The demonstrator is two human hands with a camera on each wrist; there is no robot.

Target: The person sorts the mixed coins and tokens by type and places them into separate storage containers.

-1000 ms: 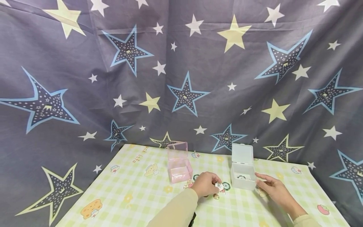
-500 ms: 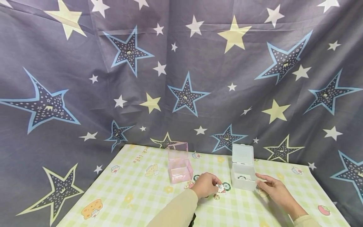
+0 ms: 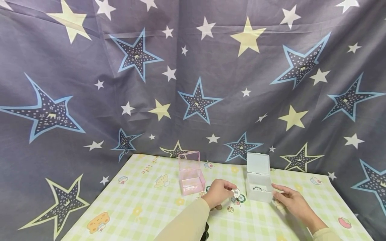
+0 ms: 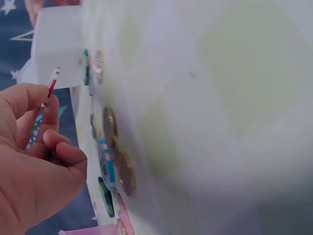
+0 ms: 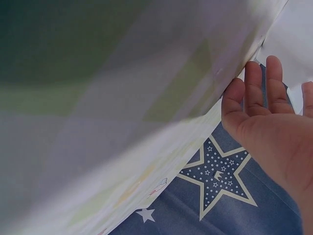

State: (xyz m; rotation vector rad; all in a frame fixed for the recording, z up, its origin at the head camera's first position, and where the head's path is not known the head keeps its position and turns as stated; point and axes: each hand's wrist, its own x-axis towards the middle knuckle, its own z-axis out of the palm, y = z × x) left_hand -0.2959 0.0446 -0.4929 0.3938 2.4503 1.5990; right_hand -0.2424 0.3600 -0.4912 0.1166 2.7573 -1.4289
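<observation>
My left hand (image 3: 219,193) pinches a round poker chip (image 3: 236,192) marked 100 between thumb and fingertips, raised over the table. Seen edge-on in the left wrist view, that chip (image 4: 52,83) is white and red. Below the hand lie a green-and-white poker chip (image 3: 241,198) and a gold-coloured coin (image 3: 230,209); more coins (image 4: 125,172) and chips spread beneath it. To the right, a white box (image 3: 258,195) stands with its lid up and chips (image 3: 257,188) inside. My right hand (image 3: 292,202) rests its extended fingers against the box's right side.
A clear pink box (image 3: 193,189) with its lid raised stands left of the coins. A green checked cloth (image 3: 126,207) covers the table, and a dark star-patterned curtain (image 3: 169,127) hangs right behind it.
My left hand has raised the 100 chip from the pile and turned its face toward the view, uncovering a coin below. The right hand and both boxes have stayed in place.
</observation>
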